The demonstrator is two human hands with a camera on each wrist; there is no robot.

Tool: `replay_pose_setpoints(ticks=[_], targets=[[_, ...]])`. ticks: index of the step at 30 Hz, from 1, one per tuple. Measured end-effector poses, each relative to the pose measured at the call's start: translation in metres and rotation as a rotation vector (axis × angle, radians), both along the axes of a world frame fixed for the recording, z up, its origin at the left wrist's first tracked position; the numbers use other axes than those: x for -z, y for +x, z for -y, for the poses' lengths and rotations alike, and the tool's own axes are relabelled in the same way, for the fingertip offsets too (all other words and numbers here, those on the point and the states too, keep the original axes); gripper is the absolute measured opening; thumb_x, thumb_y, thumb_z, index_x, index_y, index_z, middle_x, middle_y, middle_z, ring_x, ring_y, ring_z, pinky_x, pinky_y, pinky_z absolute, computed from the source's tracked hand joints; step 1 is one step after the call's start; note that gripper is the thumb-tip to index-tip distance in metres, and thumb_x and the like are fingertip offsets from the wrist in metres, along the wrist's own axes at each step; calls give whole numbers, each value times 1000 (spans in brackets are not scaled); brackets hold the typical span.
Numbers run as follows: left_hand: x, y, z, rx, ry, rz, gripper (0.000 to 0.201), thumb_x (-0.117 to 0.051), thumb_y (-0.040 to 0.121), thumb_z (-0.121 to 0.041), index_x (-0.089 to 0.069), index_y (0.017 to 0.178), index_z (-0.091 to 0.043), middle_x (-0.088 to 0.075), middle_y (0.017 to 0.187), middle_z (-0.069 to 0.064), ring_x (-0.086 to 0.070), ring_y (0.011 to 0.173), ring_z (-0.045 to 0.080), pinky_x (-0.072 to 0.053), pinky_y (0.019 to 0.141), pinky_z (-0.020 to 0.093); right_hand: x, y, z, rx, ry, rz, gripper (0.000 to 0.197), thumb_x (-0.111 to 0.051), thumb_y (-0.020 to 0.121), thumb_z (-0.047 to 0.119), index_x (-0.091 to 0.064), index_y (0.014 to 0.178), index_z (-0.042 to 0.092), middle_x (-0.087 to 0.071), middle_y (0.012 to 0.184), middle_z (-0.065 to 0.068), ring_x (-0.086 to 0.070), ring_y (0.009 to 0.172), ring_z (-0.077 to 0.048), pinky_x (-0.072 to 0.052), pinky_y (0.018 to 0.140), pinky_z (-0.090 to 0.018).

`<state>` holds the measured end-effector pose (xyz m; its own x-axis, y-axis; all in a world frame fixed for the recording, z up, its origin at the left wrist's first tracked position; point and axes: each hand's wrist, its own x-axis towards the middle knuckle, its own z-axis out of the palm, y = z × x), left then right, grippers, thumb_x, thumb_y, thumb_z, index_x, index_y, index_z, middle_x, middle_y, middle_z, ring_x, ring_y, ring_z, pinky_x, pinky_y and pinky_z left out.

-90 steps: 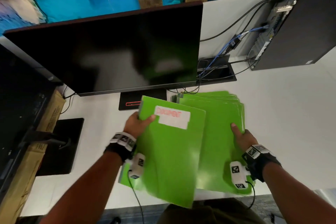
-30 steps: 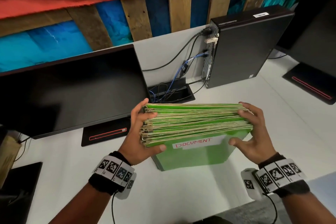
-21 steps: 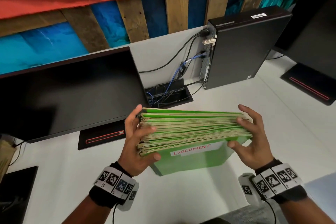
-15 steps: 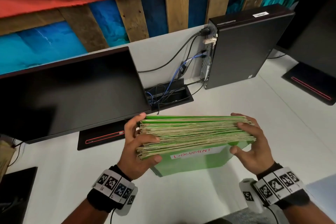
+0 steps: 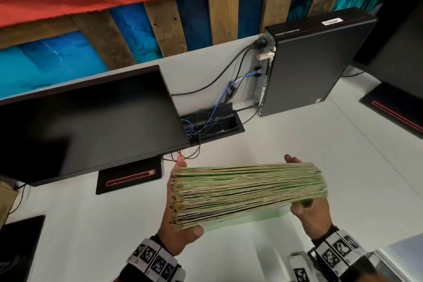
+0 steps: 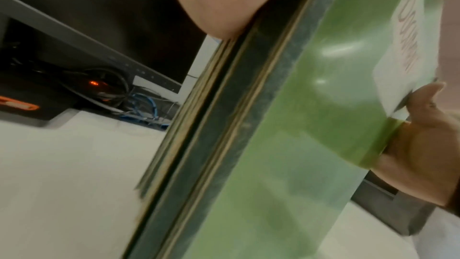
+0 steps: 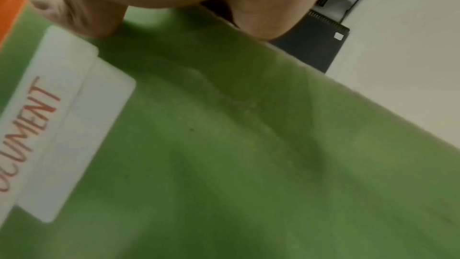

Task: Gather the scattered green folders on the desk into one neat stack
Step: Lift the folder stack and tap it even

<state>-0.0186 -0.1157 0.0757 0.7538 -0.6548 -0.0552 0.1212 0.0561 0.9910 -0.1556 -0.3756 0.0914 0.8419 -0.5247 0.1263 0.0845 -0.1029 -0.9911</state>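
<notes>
Left hand [image 5: 180, 220] at 9 and right hand [image 5: 313, 215] at 3 o'clock clamp thick green card-folder stack [image 5: 247, 192] upright; slack squeeze risks folders fanning out.

White desk [image 5: 297, 135] carries a dark monitor [image 5: 87, 121] at left on a black base [image 5: 129, 177], an upright black computer case [image 5: 306, 62] at right, and between them a cable tray [image 5: 215, 125] fed by blue and black cables [image 5: 229, 89].
</notes>
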Motion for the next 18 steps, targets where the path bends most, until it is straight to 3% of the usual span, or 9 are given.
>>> replay_pose_setpoints(ticks=[2,3,5,7,9,11,14,16,18], targets=[[18,2,-14,33,188,-90,85,-88,48,-57,-62,124,-28,-72,109,-11,-66,103,9,-53,87,26,-3,0,-1,31,-18,-192,56,-54,40,93,-69,63,44,-66,62,24,-61,62,13,-44,59,-7],[22,1,-19,50,278,-112,68,-89,43,-58,-71,106,-40,-73,104,-14,-68,100,8,-53,88,29,6,-2,0,25,21,-306,56,-60,25,91,-56,32,36,-53,39,21,-52,44,14,-36,49,-6],[27,2,-19,123,434,-105,50,-90,46,-54,-73,93,-46,-70,102,-27,-65,98,-3,-51,91,25,25,-7,2,-31,156,-546,47,-71,13,60,-42,19,24,-44,28,19,-50,39,13,-34,56,-14],[17,-3,-4,244,517,-51,35,-83,71,-26,-61,93,-43,-49,81,-59,-51,88,-30,-40,78,-1,47,-9,4,-98,170,-611,24,-83,40,34,-60,44,37,-58,44,24,-61,67,11,-39,77,-19],[9,-3,7,246,566,-127,40,-69,83,-3,-47,88,-36,-46,62,-57,-48,79,-32,-35,70,-5,54,-7,3,-38,149,-554,34,-81,65,0,-60,61,25,-60,46,23,-62,79,-11,-42,69,-5],[21,1,11,125,514,-152,36,-87,64,-19,-58,85,-24,-67,64,-26,-65,78,-6,-45,66,4,51,0,2,81,175,-455,30,-78,63,4,-53,56,18,-56,38,16,-59,54,1,-41,49,-3],[42,11,29,-138,415,-99,100,-85,44,-63,-55,119,-5,-74,100,-4,-70,94,9,-57,77,26,46,9,16,191,224,-329,30,-77,70,-6,-62,86,15,-74,69,8,-68,65,-1,-53,59,-14],[38,8,60,-125,388,-85,89,-78,62,-59,-47,131,-12,-67,120,-1,-64,112,14,-51,95,37,52,6,40,263,280,-360,37,-83,65,29,-66,97,18,-76,85,6,-71,77,-6,-57,66,-21],[33,4,98,-87,363,-94,79,-72,67,-63,-49,129,-20,-65,123,-4,-61,116,12,-46,102,39,54,0,73,311,274,-477,74,-82,45,65,-69,99,17,-77,91,4,-73,82,-11,-58,76,-31]])
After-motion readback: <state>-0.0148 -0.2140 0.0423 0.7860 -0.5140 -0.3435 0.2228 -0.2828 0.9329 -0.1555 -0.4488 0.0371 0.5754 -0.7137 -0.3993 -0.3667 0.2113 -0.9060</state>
